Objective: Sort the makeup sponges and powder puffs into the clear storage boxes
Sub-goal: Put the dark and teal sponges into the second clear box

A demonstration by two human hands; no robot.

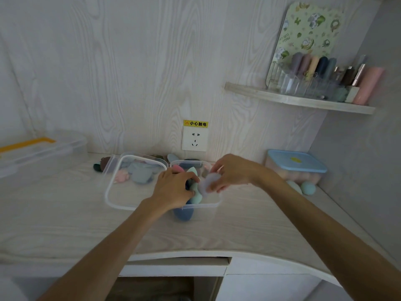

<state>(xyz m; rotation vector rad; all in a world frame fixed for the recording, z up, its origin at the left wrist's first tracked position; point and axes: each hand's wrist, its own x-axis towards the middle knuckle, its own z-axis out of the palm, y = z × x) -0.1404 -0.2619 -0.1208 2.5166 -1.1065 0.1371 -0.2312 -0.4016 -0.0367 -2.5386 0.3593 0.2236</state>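
At frame centre, the left hand (173, 187) curls its fingers around a mint teardrop sponge (193, 187) over the right clear plastic box (213, 205); beside it, the right hand (232, 172) pinches a pale lilac round puff (207, 183). Behind, upper left, the second clear box (121, 205) holds grey and pink puffs (141, 173).

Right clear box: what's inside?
In the right clear box: a mint sponge, a pink one, a dark blue one. Left hand and right hand cover the rest.
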